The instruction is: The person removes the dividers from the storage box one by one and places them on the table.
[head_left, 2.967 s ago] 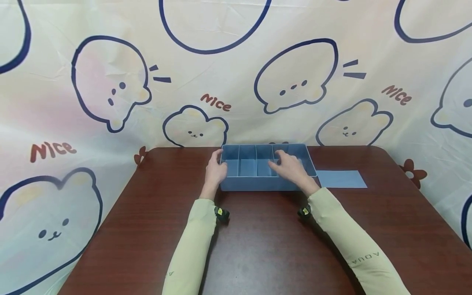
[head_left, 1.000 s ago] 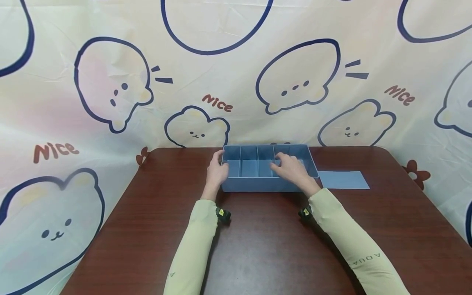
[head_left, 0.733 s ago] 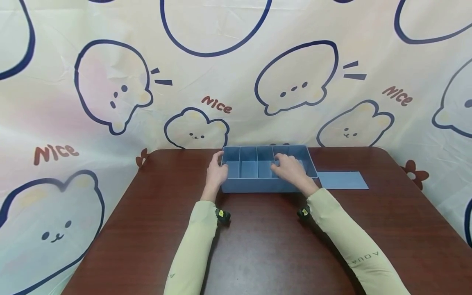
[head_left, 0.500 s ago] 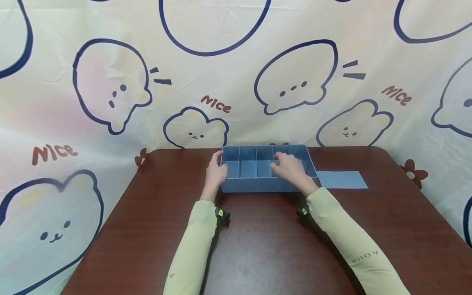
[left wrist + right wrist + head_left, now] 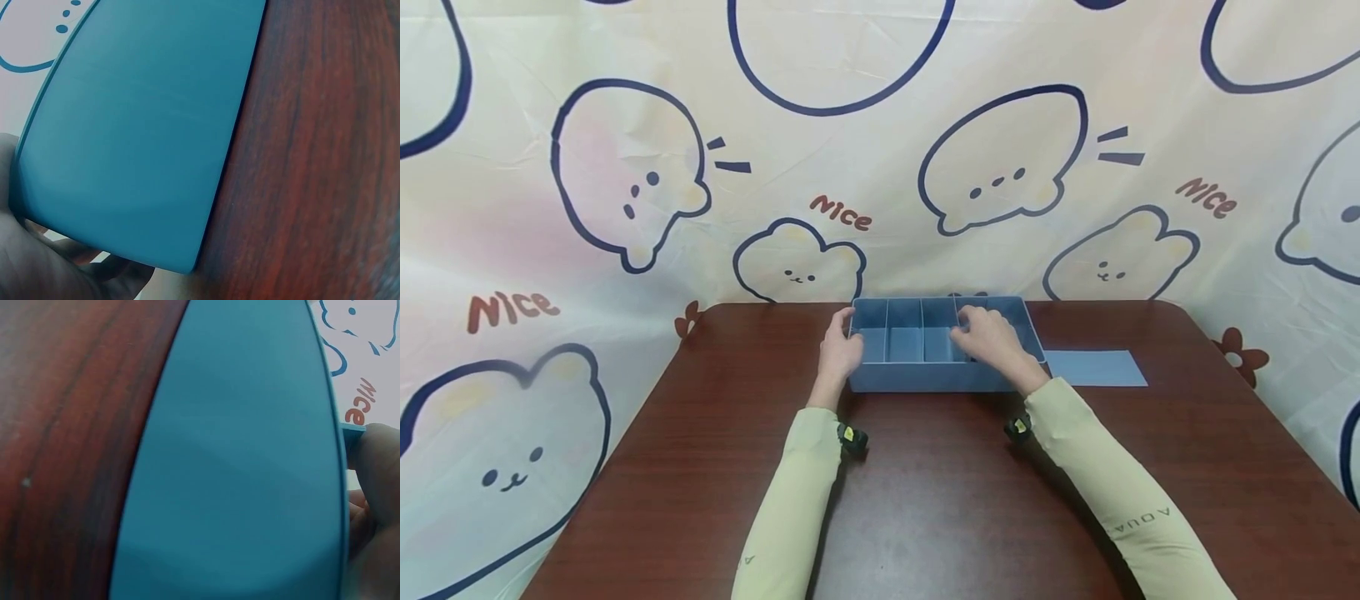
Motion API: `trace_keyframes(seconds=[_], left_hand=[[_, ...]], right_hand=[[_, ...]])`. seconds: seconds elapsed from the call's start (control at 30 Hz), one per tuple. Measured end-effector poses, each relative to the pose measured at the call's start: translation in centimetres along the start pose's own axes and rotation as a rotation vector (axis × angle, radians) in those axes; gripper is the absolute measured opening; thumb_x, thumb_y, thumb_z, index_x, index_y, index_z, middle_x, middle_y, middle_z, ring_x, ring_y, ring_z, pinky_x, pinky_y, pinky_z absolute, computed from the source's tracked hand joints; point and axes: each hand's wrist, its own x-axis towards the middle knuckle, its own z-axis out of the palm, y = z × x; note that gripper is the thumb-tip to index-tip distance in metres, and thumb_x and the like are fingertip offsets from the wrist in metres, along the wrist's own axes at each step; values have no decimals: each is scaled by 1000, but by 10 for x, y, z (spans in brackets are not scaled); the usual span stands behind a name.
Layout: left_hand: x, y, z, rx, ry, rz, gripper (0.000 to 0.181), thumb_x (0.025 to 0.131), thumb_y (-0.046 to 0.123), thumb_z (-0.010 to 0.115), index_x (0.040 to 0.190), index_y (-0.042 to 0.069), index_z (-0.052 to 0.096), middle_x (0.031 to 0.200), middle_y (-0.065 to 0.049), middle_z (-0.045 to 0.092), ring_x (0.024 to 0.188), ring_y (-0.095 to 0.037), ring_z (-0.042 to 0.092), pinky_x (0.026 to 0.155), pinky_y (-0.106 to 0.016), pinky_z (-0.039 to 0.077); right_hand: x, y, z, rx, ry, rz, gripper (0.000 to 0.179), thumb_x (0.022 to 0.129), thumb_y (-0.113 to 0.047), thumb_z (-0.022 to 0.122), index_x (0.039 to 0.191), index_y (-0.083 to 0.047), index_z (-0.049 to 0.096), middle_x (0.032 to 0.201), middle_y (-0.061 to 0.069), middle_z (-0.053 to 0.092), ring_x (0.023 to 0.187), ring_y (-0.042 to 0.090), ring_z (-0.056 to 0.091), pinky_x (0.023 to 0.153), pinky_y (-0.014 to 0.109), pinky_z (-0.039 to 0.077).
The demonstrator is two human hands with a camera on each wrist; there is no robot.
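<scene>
A blue divided box (image 5: 917, 377) sits at the far side of the table, split by thin upright dividers into several compartments. My left hand (image 5: 838, 350) grips its left end, with the thumb at the front rim and the fingers along the outer end wall; the left wrist view shows fingers (image 5: 122, 275) beyond the box's corner. Over the right half of the box, my right hand (image 5: 992, 337) pinches a blue divider (image 5: 353, 430), whose edge shows beside the thumb past the front wall in the right wrist view. My hand hides most of this divider.
A flat light-blue rectangular sheet (image 5: 1097, 368) lies on the table just right of the box. The dark brown wooden table (image 5: 917, 500) ends behind the box at a curtain (image 5: 880, 167) printed with cartoon bears.
Over the last half second my right hand tilts slightly and its wrist rises a little. My left hand and the box stay in place.
</scene>
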Motion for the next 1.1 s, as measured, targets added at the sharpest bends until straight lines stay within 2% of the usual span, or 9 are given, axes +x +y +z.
trace_keyframes(seconds=[0.17,0.47,0.8,1.1], left_hand=[[0,0,-1,1,1,3,53,96,12,46,147,25,38,153,-10,42,141,-32,40,112,-57,34],[1,0,1,-3,-1,-2,52,97,13,46,147,24,38,153,-9,42,141,-32,40,112,-57,35],[1,-3,-3,-3,-6,-13,52,97,14,46,147,25,38,154,-9,41,142,-32,39,113,-57,33],[2,-2,0,-12,-10,-8,51,98,14,46,147,26,39,153,-9,41,142,-32,39,113,-57,33]], right_hand=[[1,-4,-5,-8,19,7,45,90,-25,54,130,-2,56,62,5,60,46,17,53,41,27,36],[1,-8,-12,-7,-6,33,47,92,-25,53,133,-2,54,67,6,64,49,17,59,42,26,39],[1,-13,-17,23,-2,7,46,92,-26,53,132,-3,55,75,8,67,53,15,62,46,28,44],[1,-15,-29,37,-4,-17,49,93,-25,52,136,-3,53,65,6,63,55,21,64,43,28,43]])
